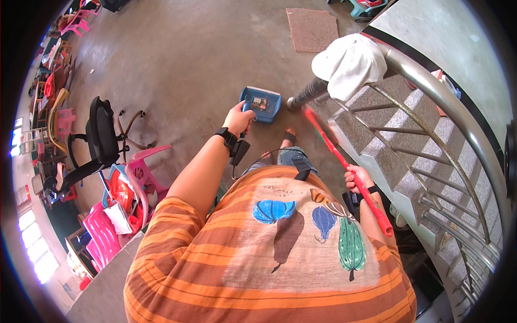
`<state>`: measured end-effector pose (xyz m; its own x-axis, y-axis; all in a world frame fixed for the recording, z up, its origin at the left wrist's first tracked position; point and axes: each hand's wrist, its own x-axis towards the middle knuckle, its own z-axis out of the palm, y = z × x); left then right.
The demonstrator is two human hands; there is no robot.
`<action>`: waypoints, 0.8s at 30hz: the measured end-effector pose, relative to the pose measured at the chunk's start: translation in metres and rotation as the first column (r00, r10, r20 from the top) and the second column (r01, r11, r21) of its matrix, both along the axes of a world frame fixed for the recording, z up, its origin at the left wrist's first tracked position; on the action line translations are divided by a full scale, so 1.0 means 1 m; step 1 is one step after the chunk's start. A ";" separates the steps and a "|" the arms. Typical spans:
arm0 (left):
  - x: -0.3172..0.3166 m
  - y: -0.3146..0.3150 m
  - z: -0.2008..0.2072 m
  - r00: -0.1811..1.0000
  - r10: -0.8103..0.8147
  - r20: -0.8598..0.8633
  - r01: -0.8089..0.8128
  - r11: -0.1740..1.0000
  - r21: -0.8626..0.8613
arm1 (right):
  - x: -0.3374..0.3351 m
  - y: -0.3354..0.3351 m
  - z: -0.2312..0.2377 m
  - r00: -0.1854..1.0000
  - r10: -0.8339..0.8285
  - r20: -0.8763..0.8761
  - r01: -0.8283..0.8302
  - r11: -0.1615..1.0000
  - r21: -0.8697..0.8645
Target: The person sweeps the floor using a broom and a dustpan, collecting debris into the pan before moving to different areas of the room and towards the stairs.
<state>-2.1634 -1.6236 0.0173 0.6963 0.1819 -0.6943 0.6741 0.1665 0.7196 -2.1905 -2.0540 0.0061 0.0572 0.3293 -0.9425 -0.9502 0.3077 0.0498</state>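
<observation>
My left hand (239,119) is closed around the handle of a blue dustpan (277,102), held out in front of me above the floor. Some small debris (260,103) lies in the pan. At my right side, my right hand (359,177) grips a long red pole (335,152), which looks like a broom handle. It slants from beside my right arm toward the foot of the stairs. No bristles can be made out at its far end.
On the right, stone stairs (371,141) rise behind a metal railing (425,81) with a white cap (350,62) on its post. A black office chair (102,137) and pink plastic chairs (104,237) stand on the left. A brown mat (312,29) lies ahead.
</observation>
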 end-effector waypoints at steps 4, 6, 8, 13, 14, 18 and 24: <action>0.027 0.000 0.001 0.999 0.044 0.018 -0.044 0.999 -0.027 | 0.024 0.008 0.007 0.998 0.056 0.001 -0.056 0.998 -0.033; 0.045 0.000 0.004 0.999 0.043 0.021 -0.043 0.998 -0.035 | 0.039 0.012 0.008 0.999 0.042 -0.023 -0.042 0.999 -0.002; 0.066 0.001 0.007 1.000 0.004 0.003 -0.004 0.998 -0.059 | 0.058 0.020 0.012 0.992 -0.087 -0.092 0.094 0.993 0.069; 0.117 0.004 0.011 1.000 -0.014 -0.024 0.013 0.998 -0.060 | 0.121 0.012 0.011 0.917 -0.315 -0.243 0.373 0.895 0.246; 0.124 0.005 0.011 0.999 -0.020 -0.027 0.019 0.998 -0.056 | 0.128 0.011 0.010 0.917 -0.313 -0.246 0.371 0.895 0.248; 0.149 0.014 0.016 0.999 -0.015 -0.047 0.013 0.998 -0.059 | 0.153 0.004 0.013 0.937 -0.273 -0.215 0.326 0.905 0.272; 0.157 0.026 0.015 0.998 -0.065 -0.009 0.064 0.995 -0.073 | 0.153 0.026 0.025 0.939 -0.331 -0.090 0.342 0.923 0.179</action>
<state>-2.0063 -1.5974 0.0324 0.6966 0.0861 -0.7123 0.6935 0.1737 0.6992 -2.0379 -2.0276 0.0311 0.1441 0.4719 -0.8698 -0.7862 0.5884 0.1891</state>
